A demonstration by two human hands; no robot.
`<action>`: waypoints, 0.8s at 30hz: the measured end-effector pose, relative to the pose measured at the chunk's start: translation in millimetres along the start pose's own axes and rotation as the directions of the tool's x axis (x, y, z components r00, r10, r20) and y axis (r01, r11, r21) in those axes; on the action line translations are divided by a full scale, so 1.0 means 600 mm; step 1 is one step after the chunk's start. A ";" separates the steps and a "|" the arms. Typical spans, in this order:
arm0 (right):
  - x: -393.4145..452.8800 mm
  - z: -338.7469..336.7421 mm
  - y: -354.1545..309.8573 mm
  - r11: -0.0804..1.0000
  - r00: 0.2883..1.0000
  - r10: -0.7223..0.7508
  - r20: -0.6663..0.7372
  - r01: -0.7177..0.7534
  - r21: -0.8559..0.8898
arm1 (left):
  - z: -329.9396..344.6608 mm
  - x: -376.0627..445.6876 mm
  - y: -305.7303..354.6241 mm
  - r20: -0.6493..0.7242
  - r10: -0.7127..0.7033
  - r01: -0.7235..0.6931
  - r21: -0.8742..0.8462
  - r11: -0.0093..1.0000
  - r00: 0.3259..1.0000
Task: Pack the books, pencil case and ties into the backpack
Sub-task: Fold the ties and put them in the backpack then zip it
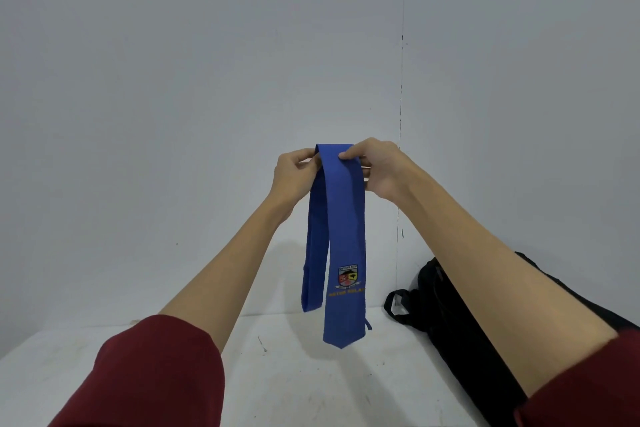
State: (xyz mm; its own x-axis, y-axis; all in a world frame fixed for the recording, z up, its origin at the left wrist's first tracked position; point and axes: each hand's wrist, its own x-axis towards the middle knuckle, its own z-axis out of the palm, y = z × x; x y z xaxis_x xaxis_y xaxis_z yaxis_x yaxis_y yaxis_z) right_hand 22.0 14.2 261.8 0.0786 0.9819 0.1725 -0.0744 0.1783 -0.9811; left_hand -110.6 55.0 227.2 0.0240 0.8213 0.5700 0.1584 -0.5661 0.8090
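Blue cloth fills the middle of the view: a tie (341,218) folded over at its top and held up in the air in front of a pale grey wall (173,62). The left hand (294,172) pinches the fold on one side, thumb on the near face and fingers curled behind, and the right hand (372,166) grips the other side the same way, thumb pressed on the front of the fabric. Two lengths hang down from the fold. The wider one, nearer the camera, ends in a point and bears a stitched crest (347,277) with a line of yellow lettering beneath it; the narrower one hangs to its left and ends higher. The tie's tip hangs above a white counter (294,385), clear of its surface. A black backpack (460,315) lies on the counter at the right, against the wall, partly hidden by the right forearm, with a strap loop (394,305) sticking out toward the tie. Dark red sleeves (156,374) cover both upper arms.
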 end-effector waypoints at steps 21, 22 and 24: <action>0.014 0.007 0.017 0.995 0.991 -0.095 -0.099 0.097 0.013 | 0.017 -0.038 -0.032 -0.179 0.012 -0.027 -0.078 0.997 0.984; 0.014 0.006 0.016 0.995 0.990 -0.099 -0.105 0.101 0.021 | 0.018 -0.043 -0.036 -0.189 0.030 -0.045 -0.077 0.996 0.982; 0.014 0.007 0.015 0.993 0.988 -0.107 -0.109 0.112 0.034 | 0.022 -0.056 -0.042 -0.103 -0.014 -0.004 -0.170 0.985 0.995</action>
State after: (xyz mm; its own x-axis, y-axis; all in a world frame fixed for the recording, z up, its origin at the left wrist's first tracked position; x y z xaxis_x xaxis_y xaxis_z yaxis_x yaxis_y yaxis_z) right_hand 17.7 24.5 255.0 0.1939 0.9442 0.2664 -0.0988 0.2890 -0.9522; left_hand -102.3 42.9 185.8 -0.0801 0.8175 0.5704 -0.0114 -0.5729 0.8195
